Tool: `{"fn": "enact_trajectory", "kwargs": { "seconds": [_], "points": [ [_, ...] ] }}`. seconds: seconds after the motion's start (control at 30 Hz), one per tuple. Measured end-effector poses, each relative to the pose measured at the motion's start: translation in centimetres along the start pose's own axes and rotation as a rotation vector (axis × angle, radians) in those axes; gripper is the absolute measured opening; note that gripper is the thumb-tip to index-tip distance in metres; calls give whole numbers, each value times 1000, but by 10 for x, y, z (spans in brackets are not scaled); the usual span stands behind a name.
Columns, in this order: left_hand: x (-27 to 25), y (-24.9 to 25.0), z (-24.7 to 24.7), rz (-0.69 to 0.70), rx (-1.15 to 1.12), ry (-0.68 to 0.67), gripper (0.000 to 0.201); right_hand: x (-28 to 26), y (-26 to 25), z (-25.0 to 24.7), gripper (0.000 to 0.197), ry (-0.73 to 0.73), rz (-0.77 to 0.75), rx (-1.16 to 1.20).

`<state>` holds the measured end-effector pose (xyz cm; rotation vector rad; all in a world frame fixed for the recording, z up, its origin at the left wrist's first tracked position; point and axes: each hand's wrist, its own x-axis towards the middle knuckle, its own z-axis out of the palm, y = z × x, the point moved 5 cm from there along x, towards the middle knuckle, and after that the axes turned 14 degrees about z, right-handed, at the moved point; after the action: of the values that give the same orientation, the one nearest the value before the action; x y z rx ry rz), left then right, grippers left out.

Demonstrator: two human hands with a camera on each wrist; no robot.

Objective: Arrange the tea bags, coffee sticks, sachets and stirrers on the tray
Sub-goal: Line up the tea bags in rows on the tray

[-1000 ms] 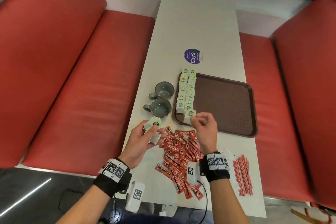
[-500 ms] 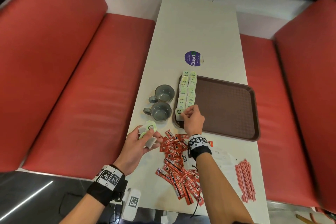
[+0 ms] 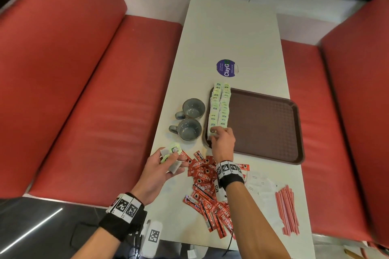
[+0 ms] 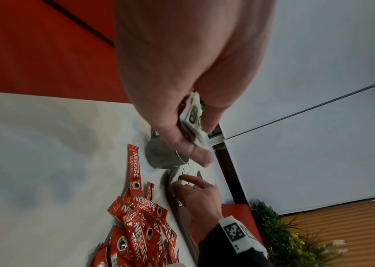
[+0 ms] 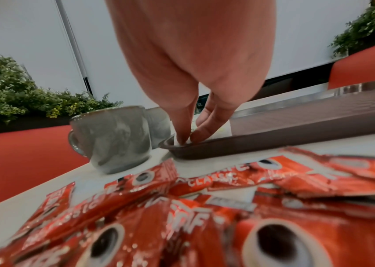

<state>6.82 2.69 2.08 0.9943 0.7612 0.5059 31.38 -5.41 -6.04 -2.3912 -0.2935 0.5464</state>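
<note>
1. The tea-bag step is in hand: two rows of tea bags [image 3: 219, 107] already run along the left edge of the brown tray [image 3: 294, 132] on the counter [image 3: 231, 33].
2. The right hand [image 3: 223, 141] sets one more tea bag [image 3: 211, 132] at the near end of the rows, fingertips [image 5: 185, 138] pinching it against the tray floor.
3. The left hand [image 3: 162, 166] hovers over the counter, fingers curled round a small bunch of spare tea bags [image 3: 171, 153].
4. Next, I judge, the right hand lets go and takes another bag from the left.
5. Coffee sticks [image 3: 208, 185], white sachets [image 3: 261, 185] and stirrers [image 3: 287, 210] lie on the counter, not yet arranged.
</note>
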Motion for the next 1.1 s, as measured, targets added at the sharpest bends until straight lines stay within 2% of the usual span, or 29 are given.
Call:
{"fn": "enact_trajectory", "kwargs": {
  "seconds": [0.17,0.3,0.37,0.5,0.57,0.67,0.83,0.97,1.1],
  "points": [
    [1,1,2,-12,-46,-18,34,-1,-2,-2,29,22,-8,27],
    [3,-1,3,-41,-105,-19,29,-28,-18,-27,18,101,-67,128],
    [4,-3,5,-43,-105,-26,29,-51,-29,-36,12,7,-81,217],
    [5,-6,14,-25,-91,-69,29,-95,-46,-40,29,-324,-41,311],
    [4,-7,19,-12,-73,-96,29,-111,-51,-41,25,-402,-28,358],
    [2,-7,25,11,-6,-142,28,-119,-52,-39,18,-374,-41,330],
    [1,-13,21,32,56,-131,33,-121,-50,-45,28,-364,-29,306],
    [-2,-17,18,36,55,-128,28,-118,-46,-46,32,-420,-28,267],
    [0,-19,12,55,64,-102,26,-105,-45,-64,31,-466,-57,376]
  ]
}}
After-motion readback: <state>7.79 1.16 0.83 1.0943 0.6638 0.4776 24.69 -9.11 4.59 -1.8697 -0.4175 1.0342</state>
